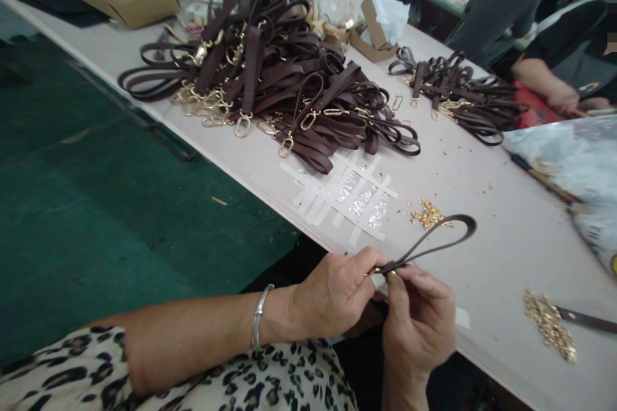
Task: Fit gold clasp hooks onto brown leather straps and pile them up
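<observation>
here the left hand (332, 292) and right hand (417, 321) both pinch the near end of a brown strap loop (434, 237), held just over the table (506, 231) edge. beyond the loop lies a small heap of gold fittings (428, 213); farther beyond, taped strips (347, 189) and a big strap pile (284, 70).

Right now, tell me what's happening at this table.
A person holds a looped brown strap in both hands, left hand and right hand pinching its joined ends at the table edge. A small pile of gold fittings lies beyond. Farther back sits a big heap of straps with gold clasps, and a smaller heap near another person's hand.
</observation>
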`<state>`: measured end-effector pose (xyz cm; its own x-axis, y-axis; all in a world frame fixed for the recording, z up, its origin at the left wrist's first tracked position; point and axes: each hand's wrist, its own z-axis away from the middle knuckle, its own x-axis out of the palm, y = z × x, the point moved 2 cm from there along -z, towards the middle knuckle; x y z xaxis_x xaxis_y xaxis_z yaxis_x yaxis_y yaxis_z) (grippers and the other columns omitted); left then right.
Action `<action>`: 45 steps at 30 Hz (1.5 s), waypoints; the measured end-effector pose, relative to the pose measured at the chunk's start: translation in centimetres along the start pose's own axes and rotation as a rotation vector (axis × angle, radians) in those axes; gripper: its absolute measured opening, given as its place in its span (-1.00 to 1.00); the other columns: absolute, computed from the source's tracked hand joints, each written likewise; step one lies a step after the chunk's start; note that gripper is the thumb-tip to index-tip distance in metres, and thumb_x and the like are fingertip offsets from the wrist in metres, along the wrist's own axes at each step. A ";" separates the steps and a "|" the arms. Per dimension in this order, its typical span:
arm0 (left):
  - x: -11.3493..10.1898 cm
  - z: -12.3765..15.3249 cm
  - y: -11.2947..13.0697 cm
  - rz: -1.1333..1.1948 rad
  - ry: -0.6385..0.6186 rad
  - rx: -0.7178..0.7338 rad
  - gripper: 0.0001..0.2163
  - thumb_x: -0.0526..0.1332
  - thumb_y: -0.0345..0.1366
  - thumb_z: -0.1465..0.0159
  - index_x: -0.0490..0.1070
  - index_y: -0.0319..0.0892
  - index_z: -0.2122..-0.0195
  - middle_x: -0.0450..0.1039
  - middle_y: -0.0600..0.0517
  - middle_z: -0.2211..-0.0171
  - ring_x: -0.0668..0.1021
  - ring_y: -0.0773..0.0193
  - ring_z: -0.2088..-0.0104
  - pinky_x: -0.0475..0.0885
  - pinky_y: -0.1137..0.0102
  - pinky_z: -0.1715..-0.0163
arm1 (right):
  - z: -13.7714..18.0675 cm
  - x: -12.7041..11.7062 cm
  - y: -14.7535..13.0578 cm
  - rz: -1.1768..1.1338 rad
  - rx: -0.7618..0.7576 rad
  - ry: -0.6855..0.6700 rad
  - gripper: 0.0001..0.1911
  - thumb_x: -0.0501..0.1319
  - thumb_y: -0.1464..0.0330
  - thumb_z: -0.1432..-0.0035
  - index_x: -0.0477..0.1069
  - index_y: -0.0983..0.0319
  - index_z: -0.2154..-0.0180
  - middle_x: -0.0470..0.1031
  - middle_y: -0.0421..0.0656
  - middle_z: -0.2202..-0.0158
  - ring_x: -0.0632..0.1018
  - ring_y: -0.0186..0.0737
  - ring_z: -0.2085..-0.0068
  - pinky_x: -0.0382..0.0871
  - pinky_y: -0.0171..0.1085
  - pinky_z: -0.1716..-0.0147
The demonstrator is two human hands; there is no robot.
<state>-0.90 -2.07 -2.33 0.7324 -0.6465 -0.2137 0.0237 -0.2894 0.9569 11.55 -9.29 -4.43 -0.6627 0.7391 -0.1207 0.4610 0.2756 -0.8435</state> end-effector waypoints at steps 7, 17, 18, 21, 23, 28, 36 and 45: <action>0.3 -0.2 -0.3 0.025 -0.055 -0.020 -0.83 0.05 -0.44 -0.35 0.35 -0.22 0.08 0.58 0.01 0.34 0.64 0.31 0.40 0.53 0.47 0.37 | -0.4 -0.9 -0.2 -0.005 0.045 -0.051 -0.78 0.37 0.52 -0.09 0.46 0.23 0.20 0.54 -0.17 0.30 0.59 -0.31 0.28 0.56 -0.34 0.27; 0.2 -0.3 0.0 0.039 -0.069 -0.024 -0.82 0.03 -0.42 -0.37 0.37 -0.24 0.07 0.57 0.01 0.38 0.63 0.31 0.41 0.48 0.50 0.39 | -0.5 -0.8 -0.2 -0.001 -0.107 -0.077 -0.74 0.33 0.59 -0.08 0.47 0.23 0.18 0.54 -0.15 0.28 0.57 -0.27 0.23 0.55 -0.28 0.26; 0.2 -0.3 0.0 0.022 -0.077 -0.002 -0.83 0.04 -0.42 -0.37 0.37 -0.23 0.08 0.56 0.02 0.39 0.62 0.32 0.41 0.47 0.51 0.39 | -0.4 -0.7 -0.3 -0.008 -0.105 -0.051 -0.74 0.32 0.59 -0.09 0.46 0.24 0.18 0.53 -0.16 0.29 0.57 -0.29 0.25 0.54 -0.30 0.28; 0.1 -0.3 0.1 -0.013 -0.091 0.036 -0.83 0.04 -0.41 -0.38 0.37 -0.23 0.07 0.55 0.04 0.40 0.60 0.33 0.42 0.46 0.51 0.39 | -0.2 -0.5 -0.5 -0.007 -0.073 0.003 -0.77 0.33 0.57 -0.10 0.46 0.24 0.20 0.52 -0.17 0.31 0.56 -0.30 0.27 0.52 -0.33 0.32; 0.0 -0.3 0.0 -0.040 -0.093 0.070 -0.81 0.03 -0.43 -0.37 0.36 -0.23 0.06 0.55 0.03 0.37 0.59 0.33 0.41 0.46 0.50 0.38 | 0.1 -0.6 -0.6 0.006 -0.012 0.015 -0.79 0.36 0.53 -0.09 0.46 0.24 0.21 0.51 -0.17 0.31 0.56 -0.30 0.29 0.52 -0.35 0.36; -0.2 -0.1 0.0 -0.129 -0.101 0.156 -0.78 0.05 -0.43 -0.33 0.33 -0.25 0.02 0.53 -0.01 0.36 0.56 0.30 0.43 0.45 0.46 0.42 | 0.5 -0.9 -0.4 -0.062 0.221 0.050 -0.75 0.39 0.46 -0.08 0.39 0.21 0.22 0.50 -0.22 0.34 0.57 -0.31 0.35 0.50 -0.35 0.41; -0.5 -0.9 -0.2 -0.104 -0.131 0.085 -0.83 0.07 -0.34 -0.39 0.37 -0.24 0.07 0.47 0.07 0.43 0.48 0.36 0.48 0.36 0.51 0.47 | -0.3 -0.8 0.2 -0.175 0.404 0.009 -0.65 0.41 0.42 -0.06 0.32 0.20 0.15 0.51 -0.23 0.31 0.56 -0.34 0.33 0.51 -0.38 0.38; -0.1 0.1 0.7 0.000 -0.034 0.013 -0.83 0.16 -0.27 -0.35 0.48 -0.24 0.21 0.47 0.08 0.49 0.45 0.39 0.53 0.33 0.54 0.50 | 1.8 -2.0 0.5 -0.132 0.458 0.044 -0.61 0.38 0.27 -0.10 0.41 0.21 0.05 0.62 -0.11 0.24 0.64 -0.17 0.27 0.58 -0.23 0.31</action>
<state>-1.00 -2.33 -1.63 0.7085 -0.6703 -0.2207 0.0150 -0.2984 0.9543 12.02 -11.76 -5.54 -0.6675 0.7444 0.0168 0.0603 0.0766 -0.9952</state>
